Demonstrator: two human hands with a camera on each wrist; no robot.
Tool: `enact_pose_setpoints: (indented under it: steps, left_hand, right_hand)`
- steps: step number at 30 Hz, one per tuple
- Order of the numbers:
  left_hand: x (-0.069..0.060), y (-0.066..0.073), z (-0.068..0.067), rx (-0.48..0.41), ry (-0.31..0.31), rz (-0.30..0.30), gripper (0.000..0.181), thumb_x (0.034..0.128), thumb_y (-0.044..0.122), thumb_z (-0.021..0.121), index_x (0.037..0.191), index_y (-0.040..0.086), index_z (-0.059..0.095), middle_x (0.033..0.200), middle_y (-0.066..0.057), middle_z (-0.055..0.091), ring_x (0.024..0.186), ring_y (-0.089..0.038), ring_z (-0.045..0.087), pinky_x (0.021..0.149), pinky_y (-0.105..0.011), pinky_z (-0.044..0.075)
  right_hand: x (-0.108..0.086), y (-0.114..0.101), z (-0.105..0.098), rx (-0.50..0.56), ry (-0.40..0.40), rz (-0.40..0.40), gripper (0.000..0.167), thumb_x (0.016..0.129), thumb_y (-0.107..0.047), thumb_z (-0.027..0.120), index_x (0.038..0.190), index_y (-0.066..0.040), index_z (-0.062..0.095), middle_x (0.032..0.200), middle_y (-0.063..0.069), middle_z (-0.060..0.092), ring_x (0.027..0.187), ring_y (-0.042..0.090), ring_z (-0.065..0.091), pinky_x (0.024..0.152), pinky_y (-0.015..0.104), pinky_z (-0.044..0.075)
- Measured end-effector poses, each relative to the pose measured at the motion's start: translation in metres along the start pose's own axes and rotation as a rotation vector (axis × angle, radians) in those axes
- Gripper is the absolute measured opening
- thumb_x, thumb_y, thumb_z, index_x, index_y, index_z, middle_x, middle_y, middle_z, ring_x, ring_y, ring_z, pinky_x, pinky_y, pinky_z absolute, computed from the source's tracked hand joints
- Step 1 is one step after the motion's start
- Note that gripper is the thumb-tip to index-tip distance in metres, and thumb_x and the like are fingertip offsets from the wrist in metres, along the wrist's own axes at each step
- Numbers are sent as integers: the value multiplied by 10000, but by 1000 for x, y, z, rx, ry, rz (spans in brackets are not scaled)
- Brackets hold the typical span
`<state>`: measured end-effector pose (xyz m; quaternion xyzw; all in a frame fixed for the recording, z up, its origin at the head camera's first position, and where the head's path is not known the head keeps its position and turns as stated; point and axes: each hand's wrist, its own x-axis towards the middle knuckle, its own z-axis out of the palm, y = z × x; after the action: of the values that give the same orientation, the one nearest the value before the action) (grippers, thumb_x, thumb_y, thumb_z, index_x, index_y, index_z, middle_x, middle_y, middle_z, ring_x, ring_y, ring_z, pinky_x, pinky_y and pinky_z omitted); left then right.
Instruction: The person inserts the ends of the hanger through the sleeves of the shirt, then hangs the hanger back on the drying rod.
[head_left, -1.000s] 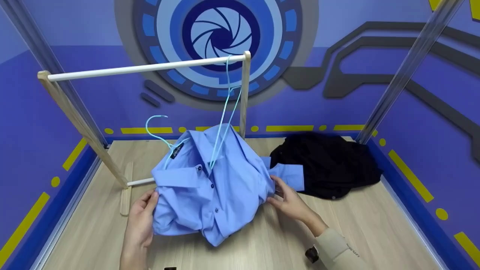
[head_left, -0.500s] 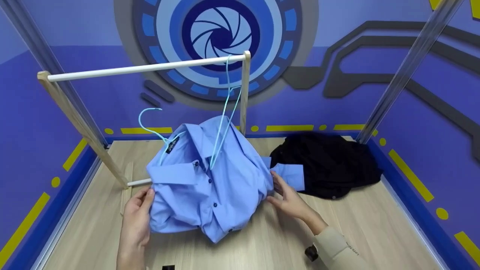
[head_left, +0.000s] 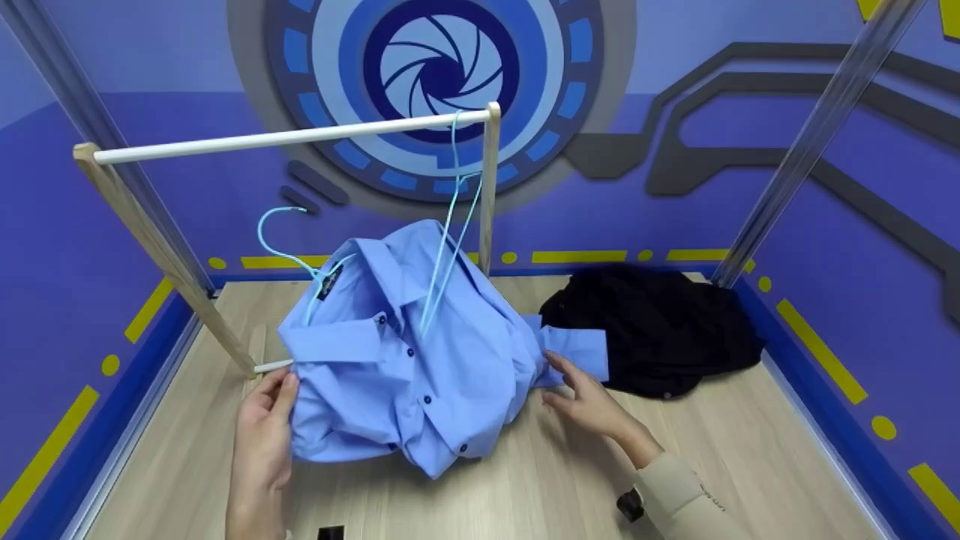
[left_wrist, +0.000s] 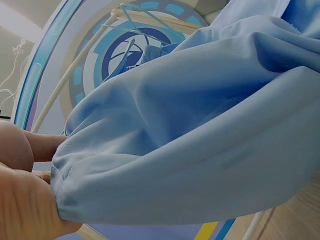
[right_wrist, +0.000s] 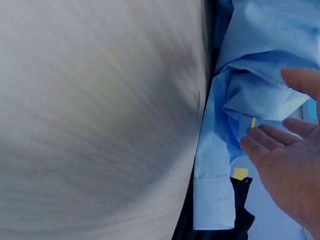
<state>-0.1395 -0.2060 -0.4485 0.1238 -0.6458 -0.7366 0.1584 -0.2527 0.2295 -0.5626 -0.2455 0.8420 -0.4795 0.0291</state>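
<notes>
The blue shirt (head_left: 465, 360) sits bunched on a light blue hanger (head_left: 279, 251), whose hook sticks up free at the collar's left. My left hand (head_left: 262, 435) pinches the shirt's left edge between thumb and fingers; in the left wrist view the cloth (left_wrist: 175, 130) stretches away from that hand (left_wrist: 25, 185). At the shirt's right side, my right hand (head_left: 596, 409) has its fingers spread beside the cloth; the right wrist view shows this hand (right_wrist: 290, 155) holding nothing. A blue cuff (head_left: 581, 352) lies against the black garment.
A rack with a white top bar (head_left: 292, 137) and wooden posts stands behind the shirt. A second light blue hanger (head_left: 448, 217) hangs at its right end, in front of the shirt. A black garment (head_left: 660, 330) lies at the back right of the wooden table (head_left: 720, 457).
My left hand has moved left and slightly up, taking the shirt and its hanger along. My right hand's fingers have come away from the shirt's right side.
</notes>
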Motion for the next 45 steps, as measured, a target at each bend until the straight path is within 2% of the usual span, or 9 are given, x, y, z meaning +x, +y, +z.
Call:
enact_pose_setpoints:
  steps: [6, 11, 13, 18, 20, 26, 34, 45]
  left_hand:
    - [1, 0, -1, -18, 34, 10, 297, 1083, 65, 489, 1296, -133, 548, 971, -12, 604, 873, -120, 555, 742, -223, 475]
    - [2, -1, -1, -6, 54, 2, 324, 1088, 78, 478, 1328, -136, 523, 987, -14, 591, 880, -116, 547, 739, -215, 472]
    - [2, -1, -1, -7, 62, 3, 318, 1089, 78, 476, 1324, -131, 524, 998, -17, 586, 883, -116, 546, 740, -213, 473]
    - [3, 1, 0, -22, 81, 19, 289, 1085, 79, 487, 1294, -110, 551, 1001, -19, 572, 886, -119, 534, 741, -208, 463]
    - [3, 2, 0, -12, 89, 24, 286, 1086, 85, 491, 1292, -102, 558, 999, -22, 569, 889, -124, 529, 741, -208, 458]
    - [1, 5, 3, 54, 84, 28, 331, 1094, 115, 480, 1330, -111, 532, 1035, -44, 557, 918, -141, 517, 756, -205, 454]
    - [2, 7, 5, 8, 73, 57, 274, 1085, 88, 494, 1276, -96, 565, 1012, -42, 571, 894, -142, 525, 748, -218, 450]
    - [1, 14, 7, 29, 113, 55, 323, 1089, 151, 507, 1302, -87, 552, 1073, -32, 587, 956, -146, 549, 799, -202, 476]
  right_hand:
    - [-2, 5, -9, -135, 82, 98, 668, 957, -118, 725, 1528, 32, 414, 1532, 268, 430, 1384, 463, 417, 1111, 599, 344]
    - [-2, 16, -17, -283, 207, 111, 618, 881, -55, 755, 1420, 109, 501, 1480, 376, 419, 1401, 515, 365, 1145, 604, 281]
    - [-3, 20, -19, -323, 229, 134, 614, 863, -52, 754, 1391, 137, 506, 1473, 422, 382, 1410, 548, 322, 1154, 616, 251]
    - [-8, 27, -20, -309, 186, 220, 636, 888, -84, 735, 1414, 154, 470, 1504, 427, 328, 1444, 541, 257, 1173, 608, 211]
    - [-9, 28, -19, -291, 169, 229, 634, 901, -88, 730, 1424, 151, 463, 1507, 416, 338, 1445, 530, 266, 1172, 603, 218]
    - [-10, 26, -11, -259, 165, 200, 612, 904, -49, 725, 1421, 151, 464, 1473, 386, 416, 1412, 509, 350, 1168, 576, 258]
    - [-12, 23, -2, -225, 134, 178, 610, 929, -51, 724, 1453, 118, 460, 1470, 298, 485, 1389, 444, 423, 1147, 549, 314]
    - [-13, 20, 5, -203, 67, 148, 619, 942, -71, 712, 1475, 97, 447, 1473, 275, 495, 1379, 412, 443, 1140, 534, 329]
